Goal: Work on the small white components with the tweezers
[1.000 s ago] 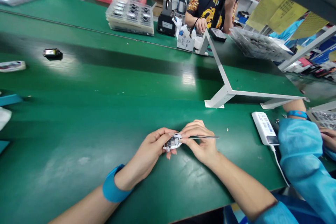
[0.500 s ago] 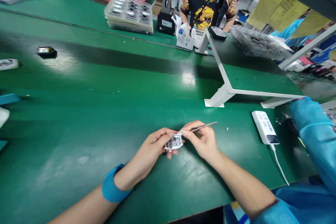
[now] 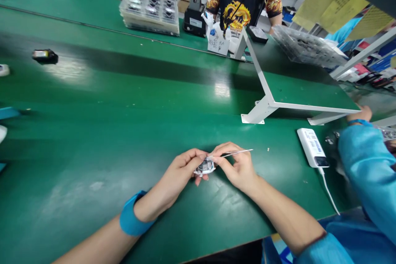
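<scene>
Between my two hands is a small white-framed electronic device [image 3: 205,166], its silvery inner parts facing up. My left hand [image 3: 182,171] grips it from the left, thumb on top and fingertips showing below. Closed around thin metal tweezers [image 3: 241,152], my right hand [image 3: 236,165] has its thumb and finger at the device's upper right edge. One end of the tweezers sticks out to the right past the knuckles; the other end is hidden by the fingers. Both hands hover low over the green worktop [image 3: 139,132].
A white metal stand [image 3: 260,109] rises beyond my right hand. Right of it lies a white power bank [image 3: 312,148] with a cable. A co-worker's blue sleeve [image 3: 365,161] reaches in at right; another person [image 3: 241,4] faces me. Stacked clear trays [image 3: 150,12] and a black device [image 3: 45,55] are farther back.
The tweezers have tilted flatter in my right hand, and their prongs look thinner. My left hand keeps the device in place. The co-worker's hand at right has come into sight; the view has shifted slightly.
</scene>
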A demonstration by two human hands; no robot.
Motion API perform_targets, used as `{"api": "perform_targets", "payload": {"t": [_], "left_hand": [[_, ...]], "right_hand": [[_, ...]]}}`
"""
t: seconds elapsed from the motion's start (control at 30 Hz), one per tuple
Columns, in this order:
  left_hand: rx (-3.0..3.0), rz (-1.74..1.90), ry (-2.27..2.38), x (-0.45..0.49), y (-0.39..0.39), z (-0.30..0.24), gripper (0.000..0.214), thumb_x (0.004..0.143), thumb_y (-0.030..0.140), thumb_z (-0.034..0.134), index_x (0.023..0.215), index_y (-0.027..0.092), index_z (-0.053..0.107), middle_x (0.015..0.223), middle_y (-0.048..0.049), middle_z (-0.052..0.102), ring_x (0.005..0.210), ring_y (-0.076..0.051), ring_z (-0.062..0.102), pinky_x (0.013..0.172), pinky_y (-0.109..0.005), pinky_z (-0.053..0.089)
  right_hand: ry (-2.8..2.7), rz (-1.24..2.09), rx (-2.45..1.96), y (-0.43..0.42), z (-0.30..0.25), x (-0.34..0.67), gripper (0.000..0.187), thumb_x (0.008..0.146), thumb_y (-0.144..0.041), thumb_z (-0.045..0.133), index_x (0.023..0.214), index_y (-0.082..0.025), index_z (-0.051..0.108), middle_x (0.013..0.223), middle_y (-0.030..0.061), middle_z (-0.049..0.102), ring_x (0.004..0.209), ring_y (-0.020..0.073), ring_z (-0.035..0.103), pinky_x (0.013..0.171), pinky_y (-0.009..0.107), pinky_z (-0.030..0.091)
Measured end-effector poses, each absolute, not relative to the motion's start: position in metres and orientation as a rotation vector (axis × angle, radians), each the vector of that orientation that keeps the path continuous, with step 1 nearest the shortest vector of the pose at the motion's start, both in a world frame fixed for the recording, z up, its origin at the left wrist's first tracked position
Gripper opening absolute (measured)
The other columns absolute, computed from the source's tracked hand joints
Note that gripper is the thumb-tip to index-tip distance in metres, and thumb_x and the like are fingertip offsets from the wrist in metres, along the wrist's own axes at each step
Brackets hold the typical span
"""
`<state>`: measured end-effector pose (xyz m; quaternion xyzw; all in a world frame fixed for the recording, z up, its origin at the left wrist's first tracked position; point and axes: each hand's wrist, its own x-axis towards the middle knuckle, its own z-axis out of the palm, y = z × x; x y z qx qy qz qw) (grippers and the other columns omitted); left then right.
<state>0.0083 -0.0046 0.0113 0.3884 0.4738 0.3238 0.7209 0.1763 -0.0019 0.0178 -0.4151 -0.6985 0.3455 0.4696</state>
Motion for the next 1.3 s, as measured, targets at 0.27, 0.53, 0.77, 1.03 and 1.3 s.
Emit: {"api": "perform_targets", "payload": {"t": [0.27, 0.53, 0.77, 1.03, 1.3], "left_hand": [[0.872, 0.703, 1.059, 0.008, -0.005, 0.010, 0.026, 0.083, 0.041, 0.057, 0.083, 0.016, 0.061, 0.055, 0.0018, 0.061, 0.048, -0.010, 0.048, 0.047, -0.022, 0.037], [0.864, 0.707, 1.070, 0.009, -0.004, 0.012, 0.027, 0.082, 0.042, 0.058, 0.082, 0.015, 0.061, 0.056, 0.0012, 0.062, 0.047, -0.010, 0.047, 0.047, -0.023, 0.036], [0.852, 0.734, 1.098, 0.009, -0.006, 0.010, 0.027, 0.079, 0.042, 0.060, 0.081, 0.015, 0.062, 0.053, 0.0022, 0.060, 0.045, -0.009, 0.045, 0.046, -0.023, 0.035], [0.779, 0.766, 1.083, 0.011, -0.003, 0.015, 0.027, 0.077, 0.040, 0.063, 0.086, 0.014, 0.064, 0.061, 0.0009, 0.062, 0.055, -0.012, 0.051, 0.051, -0.023, 0.039], [0.980, 0.630, 1.120, 0.002, 0.001, 0.018, 0.038, 0.082, 0.057, 0.061, 0.096, 0.023, 0.067, 0.081, -0.0026, 0.071, 0.068, -0.019, 0.060, 0.059, -0.031, 0.052]], "right_hand": [[-1.658, 0.979, -1.090, 0.000, 0.020, 0.178, 0.007, 0.085, -0.025, 0.068, 0.081, -0.020, 0.067, 0.081, 0.0041, 0.071, 0.075, 0.0176, 0.069, 0.071, 0.031, 0.056], [-1.516, 1.158, -1.075, 0.001, 0.016, 0.177, 0.011, 0.085, -0.030, 0.067, 0.082, -0.020, 0.065, 0.078, 0.0022, 0.069, 0.063, 0.0146, 0.067, 0.062, 0.029, 0.057], [-1.677, 0.944, -1.111, 0.001, 0.017, 0.176, 0.008, 0.085, -0.028, 0.068, 0.080, -0.021, 0.068, 0.079, 0.0035, 0.073, 0.075, 0.0183, 0.070, 0.071, 0.032, 0.057], [-1.695, 0.882, -1.112, 0.000, 0.016, 0.175, 0.008, 0.085, -0.025, 0.067, 0.081, -0.019, 0.068, 0.080, 0.0051, 0.073, 0.076, 0.0183, 0.070, 0.073, 0.031, 0.056], [-1.626, 0.841, -1.425, -0.013, 0.029, 0.206, 0.020, 0.093, -0.034, 0.059, 0.095, -0.016, 0.066, 0.093, 0.0042, 0.070, 0.081, 0.0177, 0.068, 0.074, 0.032, 0.057]]}}
